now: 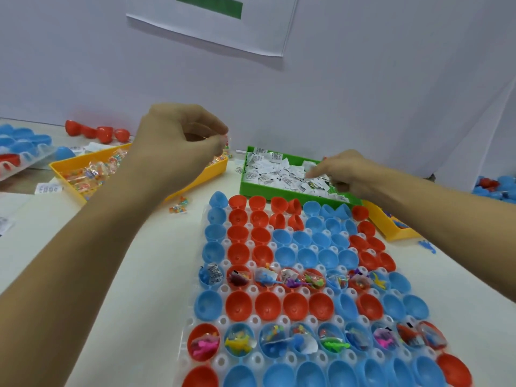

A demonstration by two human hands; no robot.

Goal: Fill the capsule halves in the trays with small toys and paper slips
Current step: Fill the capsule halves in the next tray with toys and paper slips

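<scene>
Now, left hand (178, 135) pinching crinkly toy packet (225, 143), right hand (346, 174) fingers curled into paper slips (279, 174)

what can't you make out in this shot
Head view, four things:
- What the left hand pinches: its curled fingers hide most of it and it is blurred.
- Whether the right hand has picked a slip in the green tray: the fingertips are hidden.
- Print on the slips: too small.
- The right yellow tray: mostly covered by the right forearm.
</scene>
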